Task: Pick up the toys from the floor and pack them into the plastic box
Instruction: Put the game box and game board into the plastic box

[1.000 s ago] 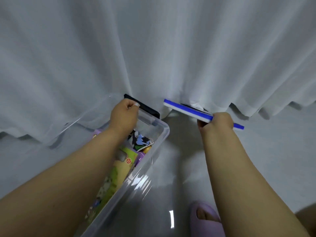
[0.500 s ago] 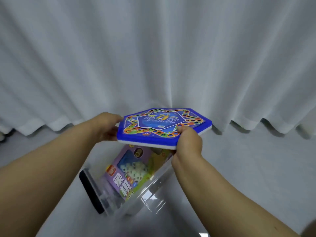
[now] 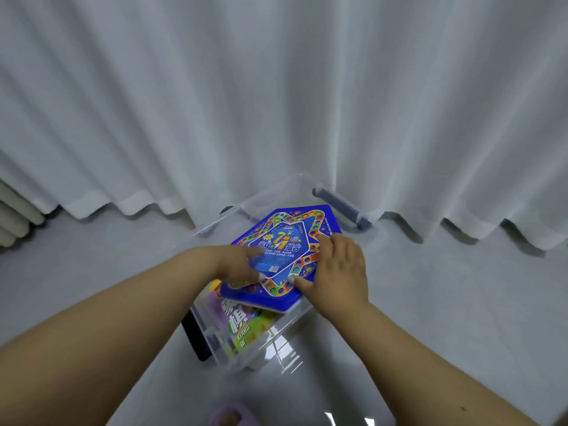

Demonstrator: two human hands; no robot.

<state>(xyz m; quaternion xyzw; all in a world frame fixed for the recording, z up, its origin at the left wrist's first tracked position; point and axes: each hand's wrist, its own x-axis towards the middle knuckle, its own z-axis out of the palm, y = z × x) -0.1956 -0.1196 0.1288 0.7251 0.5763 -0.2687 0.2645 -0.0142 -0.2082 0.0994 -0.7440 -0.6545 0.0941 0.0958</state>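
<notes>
one clear plastic box [image 3: 215,339] on the floor [image 3: 461,302], one blue game board [image 3: 285,256] on top, two hands flat on it, left grip [image 3: 242,262] released, right grip [image 3: 338,269] released, one green game box [image 3: 246,327] beneath

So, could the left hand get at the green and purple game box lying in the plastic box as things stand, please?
Probably only its near end. The blue game board lies over most of the green and purple game box in the plastic box, and the left hand and right hand both press on that board.
</notes>
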